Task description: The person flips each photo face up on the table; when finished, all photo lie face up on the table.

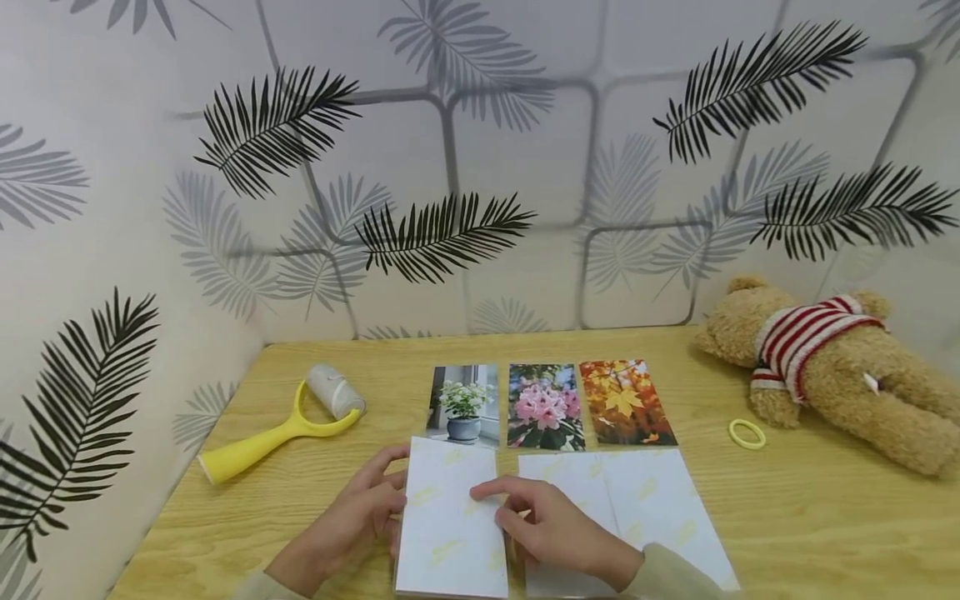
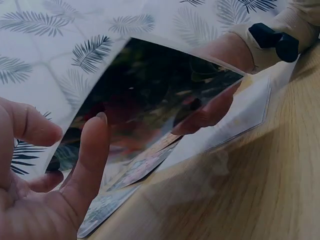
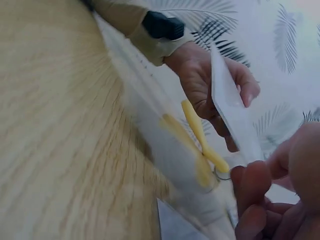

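A stack of photo prints [image 1: 442,542], white backs with faint yellow marks facing up, is raised and tilted above the table. My left hand [image 1: 348,517] grips its left edge, thumb and fingers on opposite faces. From the left wrist side, the glossy dark picture face [image 2: 145,85] shows. My right hand [image 1: 558,525] pinches the right edge, its index finger stretched across the white back and its other fingers curled. Beyond lie three face-up photos: a potted white plant [image 1: 462,408], pink blossoms [image 1: 546,408] and autumn leaves [image 1: 626,404].
White-backed sheets [image 1: 667,517] lie beneath and right of my right hand. A yellow-handled lint roller [image 1: 262,446] lies at the left. A yellow ring [image 1: 747,434] and a teddy bear [image 1: 840,358] in a striped top are at the right. A patterned wall [image 1: 517,283] borders the table's back.
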`<action>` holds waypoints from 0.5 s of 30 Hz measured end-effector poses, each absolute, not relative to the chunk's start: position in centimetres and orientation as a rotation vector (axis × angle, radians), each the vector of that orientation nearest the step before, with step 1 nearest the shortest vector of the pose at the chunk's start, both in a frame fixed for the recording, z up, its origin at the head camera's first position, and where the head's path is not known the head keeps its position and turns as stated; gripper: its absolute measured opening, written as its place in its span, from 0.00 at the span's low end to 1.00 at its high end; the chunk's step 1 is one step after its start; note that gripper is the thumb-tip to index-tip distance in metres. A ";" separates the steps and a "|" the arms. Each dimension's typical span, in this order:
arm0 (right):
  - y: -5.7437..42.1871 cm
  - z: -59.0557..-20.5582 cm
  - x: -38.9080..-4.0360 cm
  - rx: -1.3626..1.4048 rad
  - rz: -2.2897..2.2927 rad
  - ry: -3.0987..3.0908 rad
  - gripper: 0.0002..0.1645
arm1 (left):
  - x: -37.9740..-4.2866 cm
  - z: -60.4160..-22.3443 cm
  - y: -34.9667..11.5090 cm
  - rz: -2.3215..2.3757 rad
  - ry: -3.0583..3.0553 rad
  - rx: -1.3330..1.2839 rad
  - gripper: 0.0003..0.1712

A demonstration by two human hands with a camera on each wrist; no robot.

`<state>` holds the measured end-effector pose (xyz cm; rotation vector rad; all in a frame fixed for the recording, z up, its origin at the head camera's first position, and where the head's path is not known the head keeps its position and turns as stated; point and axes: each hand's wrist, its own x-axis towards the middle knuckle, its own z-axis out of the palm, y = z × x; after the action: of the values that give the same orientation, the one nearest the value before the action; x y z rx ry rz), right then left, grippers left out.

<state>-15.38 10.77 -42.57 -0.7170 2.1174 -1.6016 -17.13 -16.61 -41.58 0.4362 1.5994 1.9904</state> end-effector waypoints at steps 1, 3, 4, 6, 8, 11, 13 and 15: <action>10.8 -42.4 -15.2 -0.730 -1.554 2.148 0.20 | -17.0 -41.4 -16.5 1.998 1.587 0.439 0.31; 10.8 -42.3 -15.0 -0.771 -1.471 2.190 0.21 | -16.8 -41.2 -16.4 2.011 1.556 0.447 0.29; 10.7 -42.2 -14.9 -0.795 -1.438 2.198 0.21 | -16.7 -41.1 -16.3 2.015 1.539 0.462 0.28; 10.6 -42.2 -14.7 -0.837 -1.406 2.198 0.22 | -16.6 -41.1 -16.3 2.011 1.500 0.513 0.27; 10.5 -42.2 -14.7 -0.869 -1.401 2.183 0.22 | -16.6 -41.1 -16.3 1.987 1.486 0.563 0.26; 10.5 -42.3 -14.7 -0.912 -1.435 2.126 0.23 | -16.6 -41.1 -16.1 1.916 1.519 0.590 0.26; 10.6 -42.2 -14.8 -0.943 -1.467 2.081 0.24 | -16.5 -41.1 -15.9 1.874 1.554 0.595 0.27; 10.7 -42.2 -14.8 -0.982 -1.478 2.065 0.25 | -16.5 -41.1 -15.8 1.844 1.557 0.625 0.26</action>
<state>-14.79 10.67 -42.20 -0.9818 2.0647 -1.4783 -16.50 -15.76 -41.11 0.6245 1.5566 1.8445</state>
